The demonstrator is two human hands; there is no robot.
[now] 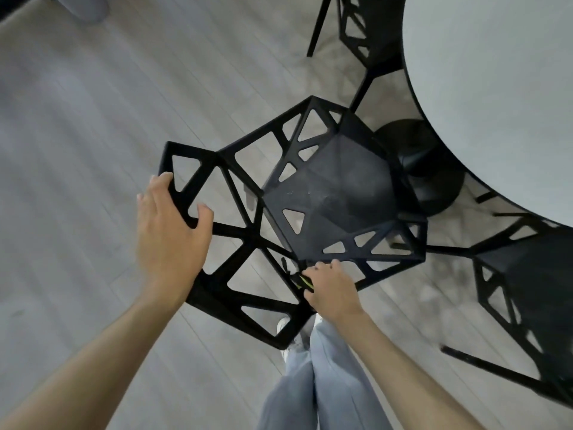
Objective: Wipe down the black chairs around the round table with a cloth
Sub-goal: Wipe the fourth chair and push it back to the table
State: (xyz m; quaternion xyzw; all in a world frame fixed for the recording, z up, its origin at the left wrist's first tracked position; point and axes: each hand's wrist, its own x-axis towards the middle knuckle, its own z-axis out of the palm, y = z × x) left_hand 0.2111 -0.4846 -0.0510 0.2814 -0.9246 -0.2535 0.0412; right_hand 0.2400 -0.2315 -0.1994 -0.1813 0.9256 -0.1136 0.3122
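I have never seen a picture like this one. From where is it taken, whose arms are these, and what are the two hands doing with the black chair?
There is one picture only, from a wide-angle camera worn on a person's head. It looks forward and down, so the arms that come in from the bottom belong to that person, and you see light trousers and shoes below.

The left hand grips the open frame of the backrest of the black chair in the middle. The right hand is curled at the frame near the seat's edge and holds something small with a yellow-green part; most of it is hidden, so I cannot say if it is the cloth.

At the upper right is the round table on a dark pedestal base. Two more black chairs stand by it: one at the top, one at the right. The floor is pale wood planks.
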